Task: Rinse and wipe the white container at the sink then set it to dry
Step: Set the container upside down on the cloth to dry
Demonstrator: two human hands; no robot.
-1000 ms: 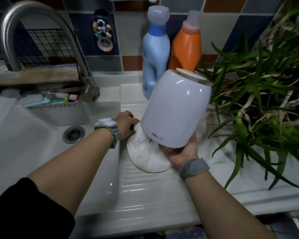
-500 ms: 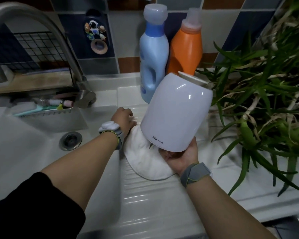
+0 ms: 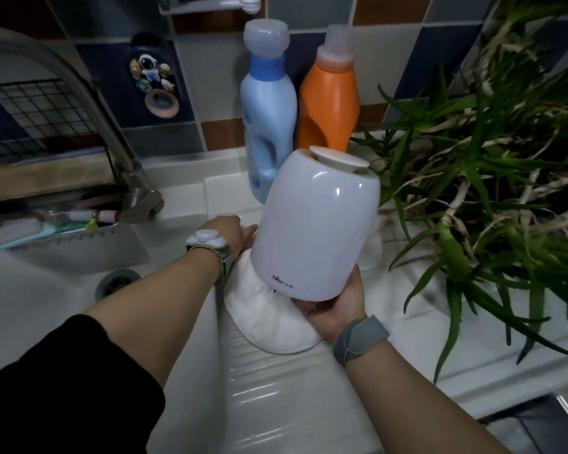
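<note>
Glossy white plastic container marked "Bear", cradled from beneath in right hand; left hand touching round white cloth, grip unclear.

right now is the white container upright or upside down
Upside down, tilted slightly: the white container has its base disc on top and its printed end low, resting in the right hand.

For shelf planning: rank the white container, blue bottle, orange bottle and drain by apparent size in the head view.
1. White container, though it is nearest the camera.
2. Blue bottle and orange bottle: too alike to rank, both partly hidden.
3. Drain.
</note>
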